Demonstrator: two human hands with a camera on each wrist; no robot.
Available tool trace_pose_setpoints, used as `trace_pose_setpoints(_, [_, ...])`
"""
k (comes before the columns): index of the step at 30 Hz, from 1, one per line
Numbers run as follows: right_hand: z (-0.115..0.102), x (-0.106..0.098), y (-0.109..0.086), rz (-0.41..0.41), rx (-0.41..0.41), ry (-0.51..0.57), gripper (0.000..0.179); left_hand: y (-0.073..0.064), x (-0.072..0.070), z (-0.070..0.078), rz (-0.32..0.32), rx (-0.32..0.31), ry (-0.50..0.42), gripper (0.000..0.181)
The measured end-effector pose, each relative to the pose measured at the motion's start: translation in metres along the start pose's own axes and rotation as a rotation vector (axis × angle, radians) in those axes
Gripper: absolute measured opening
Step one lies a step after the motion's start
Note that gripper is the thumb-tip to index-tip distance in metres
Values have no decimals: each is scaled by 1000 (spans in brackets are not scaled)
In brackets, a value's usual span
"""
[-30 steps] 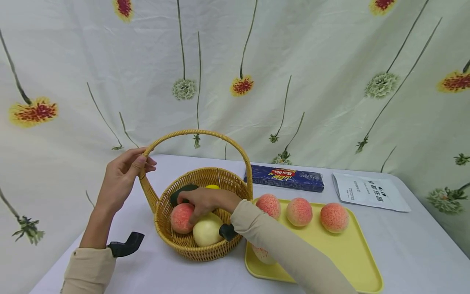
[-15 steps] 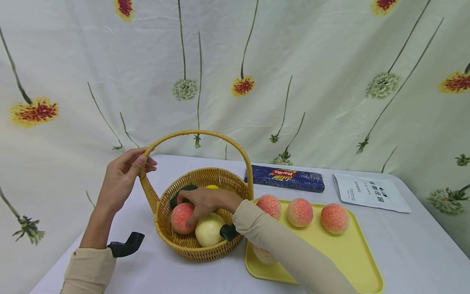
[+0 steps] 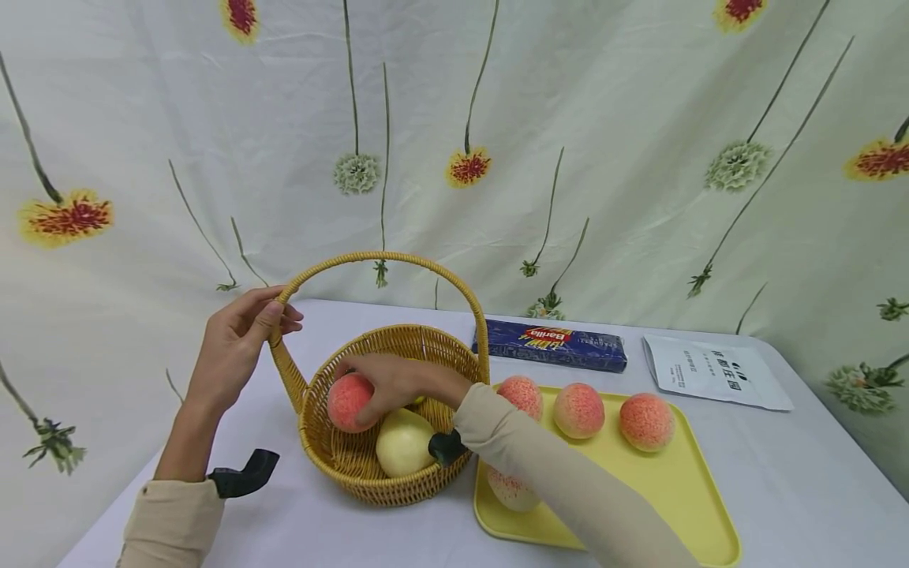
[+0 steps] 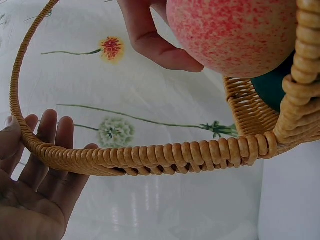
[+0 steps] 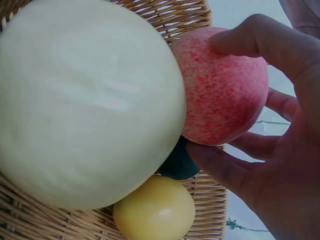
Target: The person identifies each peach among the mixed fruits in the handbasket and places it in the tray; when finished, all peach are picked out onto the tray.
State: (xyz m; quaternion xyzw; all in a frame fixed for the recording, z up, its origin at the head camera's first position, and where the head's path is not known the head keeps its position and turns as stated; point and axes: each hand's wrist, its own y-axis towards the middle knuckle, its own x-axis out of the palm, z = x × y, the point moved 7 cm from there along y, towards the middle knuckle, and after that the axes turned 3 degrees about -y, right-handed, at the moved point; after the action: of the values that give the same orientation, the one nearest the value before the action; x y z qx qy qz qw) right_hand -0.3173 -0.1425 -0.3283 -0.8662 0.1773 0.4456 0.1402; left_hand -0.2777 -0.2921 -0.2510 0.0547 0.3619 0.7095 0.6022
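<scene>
My left hand [image 3: 230,347] holds the left side of the wicker basket's handle [image 3: 376,255], thumb in front and fingers behind. Inside the basket [image 3: 387,495], my right hand [image 3: 398,383] grips a pink-red peach [image 3: 348,404]. The right wrist view shows its thumb and fingers around the peach [image 5: 225,87]. Beside it in the basket sits a large pale yellow-green round fruit [image 3: 405,443]. A yellow lemon-like fruit [image 5: 154,209] and a dark green object [image 5: 179,161] lie behind it; the green one is mostly hidden.
Right of the basket, a yellow tray [image 3: 660,497] bears several peaches [image 3: 579,411], partly under my right forearm. A blue Barilla pasta pack [image 3: 554,345] and a white pouch [image 3: 717,372] lie behind. A flowered cloth [image 3: 604,142] hangs at the back.
The right hand has raised the peach slightly, up and to the left inside the basket. The pale fruit shifted a little right earlier. My left hand stays on the handle.
</scene>
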Motion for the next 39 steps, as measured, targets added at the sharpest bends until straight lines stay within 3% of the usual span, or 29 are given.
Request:
trace_pose_setpoints(14, [1, -14, -17, 93, -80, 63, 61, 0, 0, -1, 10, -6, 6, 31])
trace_pose_setpoints(28, [11, -24, -42, 168, -62, 355, 63, 1, 0, -2, 13, -6, 10, 32])
trace_pose_setpoints(39, [6, -23, -69, 198, -115, 421, 62, 1, 0, -1, 12, -4, 1, 31])
